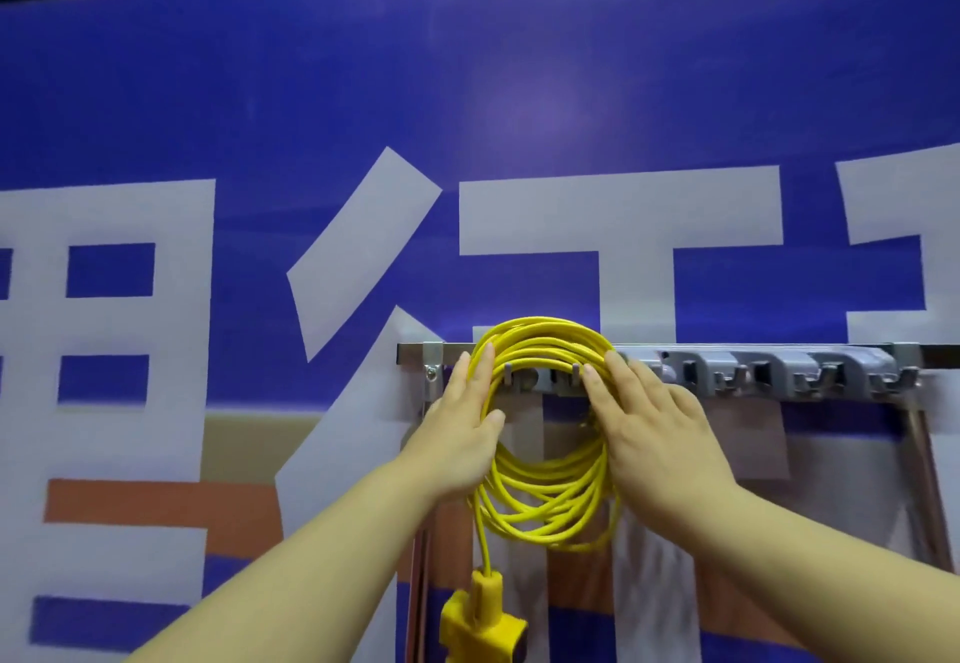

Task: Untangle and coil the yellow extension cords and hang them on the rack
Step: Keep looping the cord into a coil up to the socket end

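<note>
- The big blue fabric banner (519, 90) carries large white Chinese characters (623, 215); the middle one reads "行".
- The characters at both sides are cut off and cannot be read.

Coil (545, 433) blocks left hooks (right clips (779, 374) free).

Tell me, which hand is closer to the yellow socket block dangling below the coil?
Left. The left hand rests on the left side of the coil, almost directly above the socket block; the right hand rests on the coil's right side, farther across.
</note>
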`<action>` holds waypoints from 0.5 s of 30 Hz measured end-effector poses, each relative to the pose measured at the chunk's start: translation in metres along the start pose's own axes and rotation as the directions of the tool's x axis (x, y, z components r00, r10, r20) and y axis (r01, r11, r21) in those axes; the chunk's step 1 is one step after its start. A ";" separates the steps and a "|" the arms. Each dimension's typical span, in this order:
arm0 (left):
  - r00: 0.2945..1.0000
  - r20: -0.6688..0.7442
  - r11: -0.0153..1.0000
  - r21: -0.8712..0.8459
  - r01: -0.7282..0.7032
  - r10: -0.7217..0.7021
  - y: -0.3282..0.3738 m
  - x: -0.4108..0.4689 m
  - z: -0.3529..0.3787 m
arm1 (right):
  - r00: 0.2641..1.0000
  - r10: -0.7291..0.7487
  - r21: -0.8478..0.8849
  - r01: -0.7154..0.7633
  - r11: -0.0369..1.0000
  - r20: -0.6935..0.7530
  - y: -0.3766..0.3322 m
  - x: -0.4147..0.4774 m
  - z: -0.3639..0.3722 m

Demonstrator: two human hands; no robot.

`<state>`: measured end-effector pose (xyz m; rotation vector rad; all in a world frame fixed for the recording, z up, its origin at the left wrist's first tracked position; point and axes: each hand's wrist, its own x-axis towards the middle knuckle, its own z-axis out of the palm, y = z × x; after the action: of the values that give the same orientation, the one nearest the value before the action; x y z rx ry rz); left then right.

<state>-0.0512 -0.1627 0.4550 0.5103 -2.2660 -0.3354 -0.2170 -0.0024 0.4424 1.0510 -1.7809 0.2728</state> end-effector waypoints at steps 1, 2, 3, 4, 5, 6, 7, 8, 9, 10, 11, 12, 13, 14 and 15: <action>1.000 0.004 0.999 0.026 0.018 -0.018 0.001 -0.007 -0.001 | 1.000 -0.005 -0.004 0.005 1.000 0.023 -0.002 -0.002 -0.003; 0.999 -0.002 0.999 0.040 0.032 -0.032 0.003 -0.015 -0.001 | 0.999 -0.016 -0.005 0.016 1.000 0.046 -0.004 -0.005 -0.007; 0.999 -0.013 0.998 0.044 0.046 -0.045 0.003 -0.025 -0.001 | 0.997 -0.030 0.006 0.030 1.000 0.067 -0.006 -0.010 -0.013; 0.998 -0.020 0.997 0.045 0.062 -0.062 0.005 -0.035 -0.001 | 0.995 -0.046 0.030 0.043 0.999 0.086 -0.009 -0.017 -0.019; 0.996 -0.021 0.995 0.046 0.084 -0.083 0.007 -0.047 0.000 | 0.992 -0.060 0.067 0.053 0.996 0.111 -0.011 -0.026 -0.025; 0.994 -0.022 0.994 0.045 0.104 -0.104 0.009 -0.061 0.002 | 0.988 -0.070 0.112 0.055 0.992 0.140 -0.013 -0.036 -0.032; 0.993 -0.024 0.992 0.037 0.118 -0.117 0.012 -0.076 0.006 | 0.982 -0.077 0.160 0.049 0.986 0.171 -0.014 -0.049 -0.037; 0.992 -0.028 0.992 0.023 0.122 -0.122 0.016 -0.091 0.010 | 0.976 -0.077 0.202 0.035 0.979 0.203 -0.015 -0.063 -0.041; 0.992 -0.033 0.992 0.009 0.122 -0.122 0.019 -0.106 0.014 | 0.968 -0.079 0.228 0.022 0.973 0.240 -0.015 -0.079 -0.042; 0.992 -0.034 0.993 0.001 0.121 -0.121 0.022 -0.121 0.020 | 0.954 -0.085 0.248 0.012 0.969 0.287 -0.015 -0.096 -0.042; 0.992 -0.030 0.992 0.004 0.123 -0.123 0.025 -0.137 0.026 | 0.936 -0.092 0.265 -0.001 0.964 0.340 -0.015 -0.114 -0.040; 0.992 -0.019 0.992 0.016 0.123 -0.123 0.026 -0.152 0.033 | 0.914 -0.097 0.276 -0.018 0.961 0.395 -0.014 -0.133 -0.036; 0.992 0.000 0.992 0.031 0.123 -0.123 0.026 -0.167 0.041 | 0.888 -0.097 0.286 -0.040 0.957 0.450 -0.013 -0.151 -0.030; 0.992 0.029 0.992 0.044 0.121 -0.122 0.027 -0.183 0.051 | 0.858 -0.092 0.296 -0.071 0.953 0.505 -0.012 -0.170 -0.023; 0.990 0.065 0.991 0.055 0.119 -0.122 0.027 -0.199 0.062 | 0.824 -0.086 0.307 -0.109 0.945 0.560 -0.013 -0.188 -0.017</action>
<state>0.0193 -0.0423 0.2976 0.6736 -2.3194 -0.3612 -0.1751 0.0996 0.2882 1.4719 -2.3341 0.2882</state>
